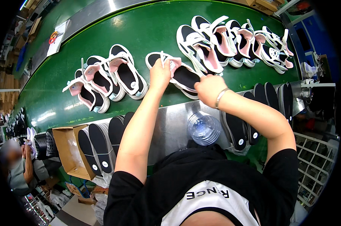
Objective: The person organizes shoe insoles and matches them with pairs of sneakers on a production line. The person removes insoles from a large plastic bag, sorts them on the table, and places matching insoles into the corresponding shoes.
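Note:
A white sneaker (152,59) with a black toe and pink lining lies on the green table between my hands, its toe pointing up and left. My left hand (161,74) is closed on the tongue and strap of this shoe. At the heel end, my right hand (210,89) has its fingers curled around the shoe's edge, with a bracelet on the wrist. A black insole (186,78) shows inside the shoe opening between the hands. The fingertips of the right hand are partly hidden.
More matching sneakers stand left (127,73) and right (204,49) on the green table (148,26). Along the near edge are stacks of black insoles (99,145), a cardboard box (67,150) and clear plastic cups (203,128). Another person (18,169) sits at far left.

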Demonstrator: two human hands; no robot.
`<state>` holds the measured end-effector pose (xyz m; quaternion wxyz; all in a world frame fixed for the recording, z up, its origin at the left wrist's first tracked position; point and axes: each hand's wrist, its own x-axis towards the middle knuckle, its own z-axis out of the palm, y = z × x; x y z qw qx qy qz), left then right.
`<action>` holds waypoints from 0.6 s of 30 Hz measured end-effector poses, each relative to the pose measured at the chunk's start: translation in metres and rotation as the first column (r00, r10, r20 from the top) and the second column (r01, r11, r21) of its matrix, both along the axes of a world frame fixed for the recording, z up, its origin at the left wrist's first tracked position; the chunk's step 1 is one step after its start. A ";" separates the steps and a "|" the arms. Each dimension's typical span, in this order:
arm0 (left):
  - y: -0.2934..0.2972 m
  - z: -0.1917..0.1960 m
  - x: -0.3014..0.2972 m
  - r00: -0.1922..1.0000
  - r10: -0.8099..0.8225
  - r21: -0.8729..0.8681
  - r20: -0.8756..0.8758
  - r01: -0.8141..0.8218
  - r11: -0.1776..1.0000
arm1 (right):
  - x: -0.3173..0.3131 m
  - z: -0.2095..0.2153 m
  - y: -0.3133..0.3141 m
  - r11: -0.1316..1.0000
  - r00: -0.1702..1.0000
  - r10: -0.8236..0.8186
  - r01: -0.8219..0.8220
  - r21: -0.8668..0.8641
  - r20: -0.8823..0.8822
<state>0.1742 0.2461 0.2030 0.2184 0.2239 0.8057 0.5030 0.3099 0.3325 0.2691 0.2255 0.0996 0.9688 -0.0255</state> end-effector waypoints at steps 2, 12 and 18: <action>-0.003 -0.009 -0.005 1.000 0.005 -0.059 -0.014 -0.006 0.998 | -0.014 -0.015 -0.009 0.996 0.994 0.085 -0.084 0.020 -0.065; -0.004 -0.021 0.000 0.998 0.035 0.039 -0.048 -0.034 0.999 | -0.044 -0.078 0.003 0.987 1.000 0.006 -0.006 -0.158 0.001; -0.005 -0.014 -0.001 0.999 0.030 0.079 0.023 -0.032 0.996 | -0.067 -0.068 0.000 0.993 0.936 0.066 -0.026 -0.118 0.346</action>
